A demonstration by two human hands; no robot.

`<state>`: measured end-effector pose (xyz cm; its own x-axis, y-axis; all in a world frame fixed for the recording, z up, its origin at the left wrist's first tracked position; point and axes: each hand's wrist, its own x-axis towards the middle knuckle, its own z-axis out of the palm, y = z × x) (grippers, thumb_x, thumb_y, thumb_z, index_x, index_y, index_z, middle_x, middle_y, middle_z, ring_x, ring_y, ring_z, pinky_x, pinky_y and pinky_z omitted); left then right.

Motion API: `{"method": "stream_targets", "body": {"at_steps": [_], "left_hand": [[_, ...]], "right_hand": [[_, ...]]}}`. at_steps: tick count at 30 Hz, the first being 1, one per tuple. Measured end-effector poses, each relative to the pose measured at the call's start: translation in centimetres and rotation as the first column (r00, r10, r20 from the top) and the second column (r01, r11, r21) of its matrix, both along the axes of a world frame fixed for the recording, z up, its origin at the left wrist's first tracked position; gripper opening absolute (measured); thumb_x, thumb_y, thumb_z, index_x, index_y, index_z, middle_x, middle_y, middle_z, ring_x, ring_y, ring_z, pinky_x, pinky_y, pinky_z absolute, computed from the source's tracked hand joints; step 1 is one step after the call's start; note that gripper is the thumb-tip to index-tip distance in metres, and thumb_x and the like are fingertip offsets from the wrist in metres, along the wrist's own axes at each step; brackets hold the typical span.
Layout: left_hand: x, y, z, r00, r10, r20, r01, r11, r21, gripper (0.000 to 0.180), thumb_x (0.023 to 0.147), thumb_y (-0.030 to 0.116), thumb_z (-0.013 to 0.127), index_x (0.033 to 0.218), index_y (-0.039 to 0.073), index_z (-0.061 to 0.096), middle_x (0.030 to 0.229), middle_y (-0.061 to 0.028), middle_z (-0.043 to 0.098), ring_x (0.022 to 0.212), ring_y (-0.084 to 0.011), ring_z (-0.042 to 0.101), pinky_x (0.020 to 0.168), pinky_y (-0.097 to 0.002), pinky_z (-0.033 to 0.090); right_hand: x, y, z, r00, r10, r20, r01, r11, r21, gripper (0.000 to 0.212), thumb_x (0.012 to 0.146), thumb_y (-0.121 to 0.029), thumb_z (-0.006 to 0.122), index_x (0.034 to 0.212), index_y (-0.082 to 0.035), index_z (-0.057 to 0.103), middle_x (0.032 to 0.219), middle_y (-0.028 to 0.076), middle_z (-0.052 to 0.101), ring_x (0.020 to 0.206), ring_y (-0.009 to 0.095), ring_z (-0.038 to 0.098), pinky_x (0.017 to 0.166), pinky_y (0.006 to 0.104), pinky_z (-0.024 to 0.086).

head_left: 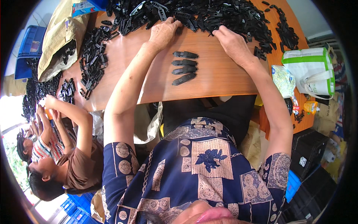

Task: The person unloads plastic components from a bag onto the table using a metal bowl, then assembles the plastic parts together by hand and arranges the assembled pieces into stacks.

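Across the far side of the wooden table spreads a large pile of small black plastic parts (227,15). At its near edge my left hand (164,33) has its fingers bent and closed among the parts. To the right, the fingers of my right hand (232,42) are pinched at the pile's edge. What either hand grips is too small or too hidden to make out. Between my forearms, nearer to me, several long black plastic parts (185,70) lie one below another in a short column, apart from the pile.
A brown sack (59,41) with black parts and a blue crate (30,48) stand left. Loose parts (93,63) run along the table's left. Two people (74,164) sit nearby there. At right are a green-white bag (309,71), a plastic packet (283,80) and black crates (307,149).
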<state>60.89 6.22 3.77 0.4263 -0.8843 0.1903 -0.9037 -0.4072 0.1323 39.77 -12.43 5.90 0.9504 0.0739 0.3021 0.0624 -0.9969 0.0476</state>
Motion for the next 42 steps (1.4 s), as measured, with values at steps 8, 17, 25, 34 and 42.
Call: {"method": "stream_targets", "body": {"at_steps": [8, 17, 25, 34, 42], "left_hand": [[-2.2, 3.3, -0.7, 0.979, -0.154, -0.133, 0.147, 0.987, -0.063, 0.024, 0.087, 0.01, 0.064, 0.109, 0.02, 0.067, 0.111, -0.0065, 0.061, 0.107, -0.031, 0.06, 0.088, -0.0427, 0.052], [-4.2, 2.7, 0.3, 0.951, 0.166, -0.262, -0.194, 0.977, -0.087, 0.024, 0.091, 0.025, 0.069, 0.106, 0.007, 0.065, 0.11, -0.008, 0.067, 0.101, -0.0334, 0.066, 0.087, -0.0453, 0.051], [-5.0, 3.2, 0.2, 0.963, -0.086, -0.255, 0.057, 0.991, -0.119, 0.027, 0.088, 0.022, 0.07, 0.112, 0.011, 0.067, 0.104, -0.0087, 0.065, 0.098, -0.0321, 0.066, 0.081, -0.0422, 0.052], [-4.3, 3.3, -0.5, 0.916, -0.207, -0.344, 0.112, 0.955, -0.276, 0.021, 0.084, 0.017, 0.074, 0.1, 0.007, 0.066, 0.097, -0.0072, 0.064, 0.089, -0.0324, 0.066, 0.075, -0.0422, 0.053], [-4.0, 3.1, -0.4, 0.893, -0.242, -0.38, 0.146, 0.953, -0.264, 0.021, 0.085, 0.016, 0.071, 0.105, 0.009, 0.067, 0.101, -0.0067, 0.065, 0.095, -0.0328, 0.066, 0.076, -0.0426, 0.054]], "right_hand": [[-4.1, 0.1, -3.0, 0.992, -0.121, 0.019, 0.086, 0.803, 0.589, 0.011, 0.088, 0.001, 0.064, 0.093, -0.001, 0.054, 0.101, 0.008, 0.063, 0.088, 0.025, 0.063, 0.077, 0.0354, 0.053], [-3.6, 0.3, -0.4, 0.974, -0.182, -0.137, 0.228, 0.79, 0.569, 0.02, 0.093, -0.017, 0.066, 0.103, -0.001, 0.06, 0.102, 0.015, 0.064, 0.099, 0.034, 0.064, 0.085, 0.0438, 0.052], [-2.9, 0.9, -0.2, 0.984, -0.111, -0.139, 0.157, 0.908, 0.388, 0.022, 0.094, -0.021, 0.064, 0.105, -0.002, 0.06, 0.097, 0.012, 0.063, 0.09, 0.033, 0.064, 0.077, 0.0443, 0.051], [2.9, 2.6, 0.8, 0.949, 0.1, -0.299, -0.038, 0.978, 0.206, 0.021, 0.093, -0.021, 0.065, 0.093, -0.003, 0.055, 0.085, 0.015, 0.069, 0.082, 0.036, 0.069, 0.068, 0.0459, 0.055], [3.5, 3.4, 1.0, 0.938, 0.121, -0.324, -0.013, 0.948, 0.318, 0.019, 0.094, -0.019, 0.064, 0.093, -0.003, 0.053, 0.086, 0.017, 0.068, 0.082, 0.038, 0.068, 0.068, 0.0464, 0.054]]}}
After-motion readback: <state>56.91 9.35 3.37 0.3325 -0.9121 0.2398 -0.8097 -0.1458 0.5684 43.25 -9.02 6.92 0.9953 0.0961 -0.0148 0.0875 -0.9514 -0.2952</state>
